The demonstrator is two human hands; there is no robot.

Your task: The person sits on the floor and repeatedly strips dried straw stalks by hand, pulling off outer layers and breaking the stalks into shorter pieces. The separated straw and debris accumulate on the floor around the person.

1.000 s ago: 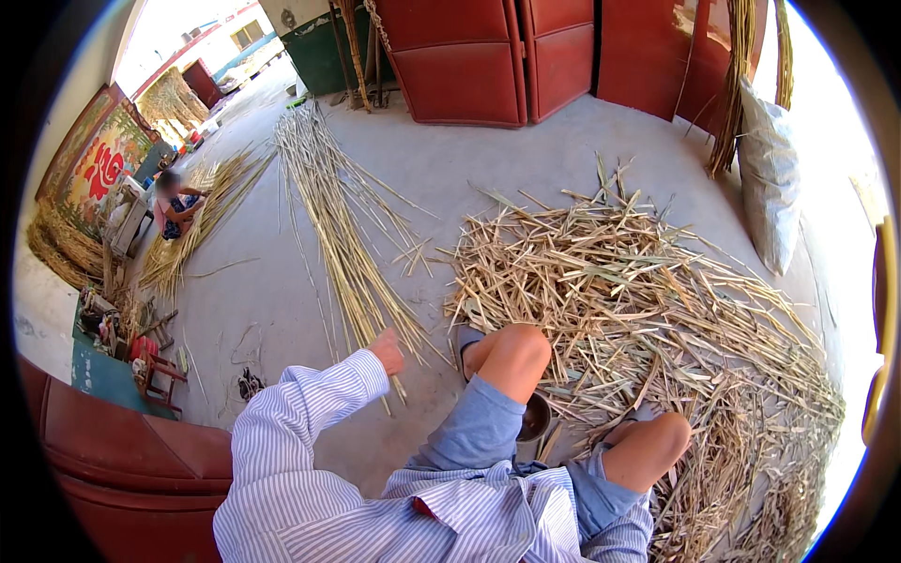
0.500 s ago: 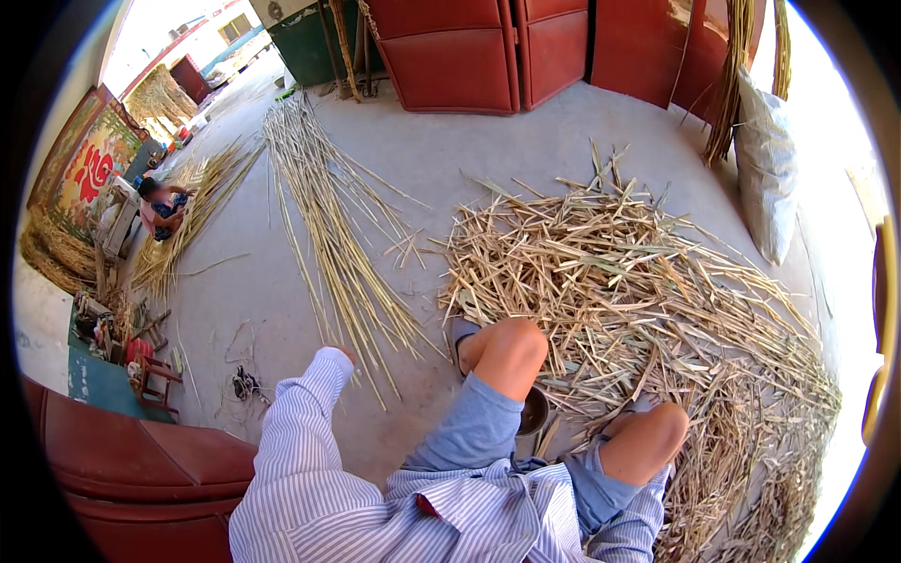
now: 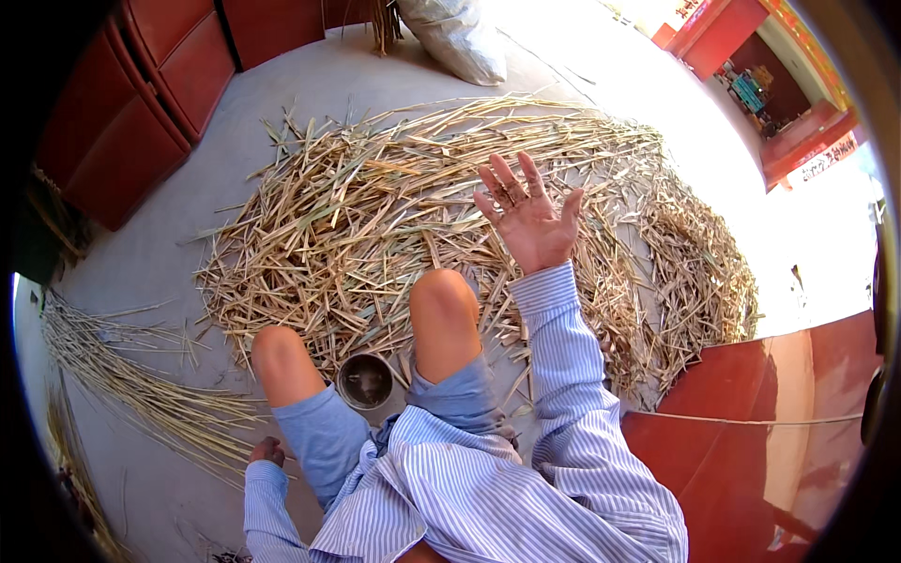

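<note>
My right hand [image 3: 537, 225] is raised above a broad heap of dry, cut plant stalks [image 3: 375, 216]. Its palm is turned up, the fingers are spread, and dark smudges mark them. Nothing is in it. Low beside my left thigh is my left hand [image 3: 267, 451], small and in shade, its fingers curled in; whatever they may hold is hidden. Close to that hand lie the near ends of long, thin uncut stalks [image 3: 160, 375]. Between my knees a round metal bowl [image 3: 366, 381] stands on the floor, its inside dark.
Red padded panels [image 3: 183, 56] stand at the far left. A whitish sack [image 3: 455, 38] leans at the back, beside a hanging bundle of stalks [image 3: 385, 23]. To my right is a red surface [image 3: 751, 450] with a thin stick [image 3: 741, 419] across it. Bright sunlit ground lies beyond the heap.
The view has swung right, and the other person at the left is out of it. My right hand has come into view, open. My left arm no longer reaches out ahead.
</note>
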